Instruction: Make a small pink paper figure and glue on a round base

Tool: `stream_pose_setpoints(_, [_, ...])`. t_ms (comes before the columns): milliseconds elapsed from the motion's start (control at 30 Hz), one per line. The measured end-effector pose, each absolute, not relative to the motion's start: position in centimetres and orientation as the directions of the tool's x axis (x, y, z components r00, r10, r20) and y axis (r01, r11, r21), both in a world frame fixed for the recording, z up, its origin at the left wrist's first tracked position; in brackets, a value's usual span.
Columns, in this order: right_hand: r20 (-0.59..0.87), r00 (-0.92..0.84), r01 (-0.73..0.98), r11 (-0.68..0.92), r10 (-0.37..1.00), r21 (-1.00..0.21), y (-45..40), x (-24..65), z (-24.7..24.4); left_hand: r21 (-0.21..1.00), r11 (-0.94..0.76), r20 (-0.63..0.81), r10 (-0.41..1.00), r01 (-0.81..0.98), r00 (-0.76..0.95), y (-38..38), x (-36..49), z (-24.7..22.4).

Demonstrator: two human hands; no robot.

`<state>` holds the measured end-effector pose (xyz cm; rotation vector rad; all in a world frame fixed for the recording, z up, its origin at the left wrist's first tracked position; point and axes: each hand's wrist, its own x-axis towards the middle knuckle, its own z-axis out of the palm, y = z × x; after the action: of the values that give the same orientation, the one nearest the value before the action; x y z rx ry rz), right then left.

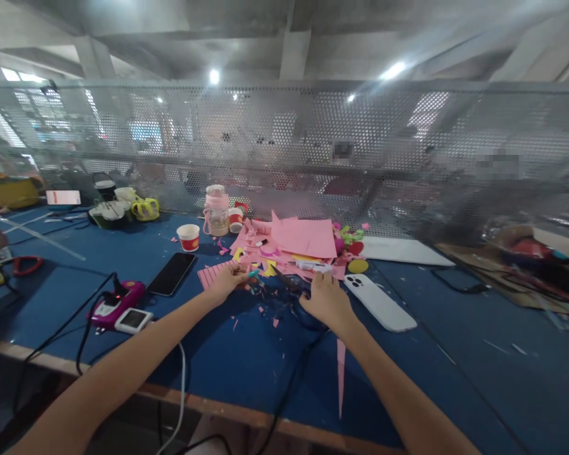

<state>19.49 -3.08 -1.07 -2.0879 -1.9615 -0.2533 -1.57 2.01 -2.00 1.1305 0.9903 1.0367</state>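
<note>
My left hand (226, 280) is closed at the left edge of the paper pile, by a striped pink sheet (211, 273); a small teal-tipped thing shows at its fingertips, too small to name. My right hand (326, 296) has curled fingers at a white pen-like object (307, 266), right of dark scissors (291, 284). Whether it grips either is unclear. Pink paper sheets (306, 237) lie heaped behind both hands, with yellow pieces and small scraps around. A narrow pink strip (341, 379) lies below my right wrist.
A black phone (172, 273), paper cup (188, 237) and pink-lidded bottle (217, 212) stand or lie left. A magenta power strip (118, 306) with cables is nearer. A white phone (380, 303) lies right. Cardboard (478, 272) is farther right. A perforated screen (275, 139) runs behind.
</note>
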Motion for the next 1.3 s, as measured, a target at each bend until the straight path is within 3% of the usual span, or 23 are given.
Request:
stream_pose_setpoints(67, [0.266, 0.06, 0.997, -0.047, 0.962, -0.056, -3.4, 19.5, -1.1, 0.986, 0.11, -0.078, 0.97, -0.128, 0.229, 1.9, -1.5, -1.9])
stream_pose_setpoints(200, [0.341, 0.013, 0.997, 0.012, 0.94, -0.071, -3.1, 19.2, -2.1, 0.988, 0.103, -0.07, 0.965, -0.117, 0.253, 1.7, -1.4, -1.6])
stream_pose_setpoints(333, [0.536, -0.005, 0.944, 0.181, 0.844, -0.275, -2.7, 18.9, -2.7, 0.991, 0.109, -0.077, 0.946, -0.084, 0.316, 1.0, -1.0, -1.7])
stream_pose_setpoints(467, [0.632, 0.054, 0.649, 0.453, 0.773, -0.61, -2.7, 18.5, -2.0, 0.992, 0.122, -0.098, 0.908, -0.033, 0.408, 0.0, -0.2, -2.0])
stream_pose_setpoints(567, [0.524, 0.16, 0.352, 0.447, 0.837, -0.822, -2.7, 17.9, -1.4, 0.993, 0.121, -0.106, 0.875, -0.002, 0.473, -0.5, 0.2, -2.2])
stream_pose_setpoints(667, [0.358, 0.191, 0.06, 0.354, 0.914, -0.933, -2.5, 17.1, -1.0, 0.995, 0.1, -0.096, 0.848, 0.021, 0.521, -0.6, 0.3, -2.4])
stream_pose_setpoints(833, [0.231, 0.195, -0.112, 0.255, 0.953, -0.96, -2.5, 16.1, -0.6, 0.998, 0.046, -0.057, 0.827, 0.033, 0.559, -0.5, 0.3, -2.7])
stream_pose_setpoints(1300, [0.293, 0.17, -0.075, 0.309, 0.941, -0.948, -2.9, 16.2, 0.0, 0.998, 0.05, -0.064, 0.832, 0.041, 0.55, -0.8, 0.5, -2.5])
